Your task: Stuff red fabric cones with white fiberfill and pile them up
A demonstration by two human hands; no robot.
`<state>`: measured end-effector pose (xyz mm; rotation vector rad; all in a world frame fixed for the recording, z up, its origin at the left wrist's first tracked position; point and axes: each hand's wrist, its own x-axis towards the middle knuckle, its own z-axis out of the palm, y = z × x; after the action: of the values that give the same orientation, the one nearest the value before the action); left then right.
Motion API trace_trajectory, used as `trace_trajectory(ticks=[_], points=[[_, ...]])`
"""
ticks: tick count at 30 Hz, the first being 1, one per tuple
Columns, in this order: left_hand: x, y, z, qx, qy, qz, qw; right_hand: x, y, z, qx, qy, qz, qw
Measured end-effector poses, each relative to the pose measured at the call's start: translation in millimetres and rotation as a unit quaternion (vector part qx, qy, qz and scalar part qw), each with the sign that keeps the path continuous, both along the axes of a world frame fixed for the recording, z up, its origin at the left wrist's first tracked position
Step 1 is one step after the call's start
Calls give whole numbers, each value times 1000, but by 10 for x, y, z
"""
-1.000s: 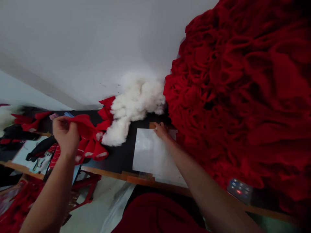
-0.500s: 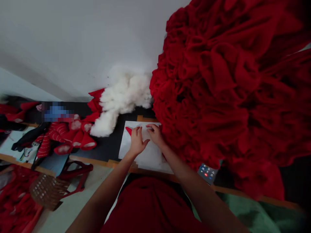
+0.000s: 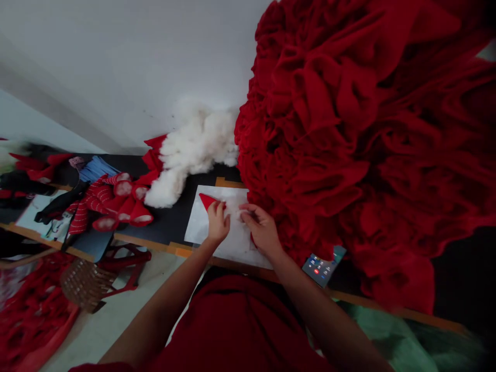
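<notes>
Left hand (image 3: 219,223) holding pointed red cloth (image 3: 206,200), smooth white sheet (image 3: 197,227) beneath

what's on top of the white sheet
On the white sheet is a red pointed cloth piece, partly covered by the left hand. The right hand is over the sheet too. What the hands cover cannot be seen.

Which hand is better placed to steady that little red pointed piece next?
Probably the left hand: its fingers lie over the red piece, while the right hand is farther off, near the red pile.
</notes>
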<state>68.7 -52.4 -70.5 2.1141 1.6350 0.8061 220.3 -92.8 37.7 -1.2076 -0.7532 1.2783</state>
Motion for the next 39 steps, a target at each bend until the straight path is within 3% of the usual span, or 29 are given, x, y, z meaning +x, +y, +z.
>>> trace_trajectory(ticks=[3, 6, 9, 12, 17, 21, 24, 26, 32, 39], points=[[-226, -92, -65, -2, 29, 63, 998, -19, -224, -283, -75, 28, -20, 997], [-299, -22, -174, -25, 49, 79, 995, -125, -400, -529, -124, 74, -22, 989], [-270, 137, -235, -54, 63, 85, 993, -202, -495, -632, -152, 117, -7, 981], [-286, 244, -188, -78, 66, 85, 991, -213, -509, -660, -165, 152, 8, 975], [-369, 180, 125, -100, 41, 74, 991, -290, -348, -687, -147, 138, 11, 979], [-244, 8, 497, -101, -1, 58, 993, -433, -149, -594, -72, -55, -5, 996], [-101, -155, 749, -79, -50, 45, 995, -475, -77, -453, -6, -217, -37, 975], [-32, -270, 882, -53, -68, 26, 996, -465, -72, -368, 27, -253, -43, 966], [56, -523, 1179, 106, -43, -66, 991, -457, -112, -241, 72, -155, -47, 984], [114, -657, 1397, 185, -42, -69, 980, -505, -121, -19, 55, 2, -72, 996]])
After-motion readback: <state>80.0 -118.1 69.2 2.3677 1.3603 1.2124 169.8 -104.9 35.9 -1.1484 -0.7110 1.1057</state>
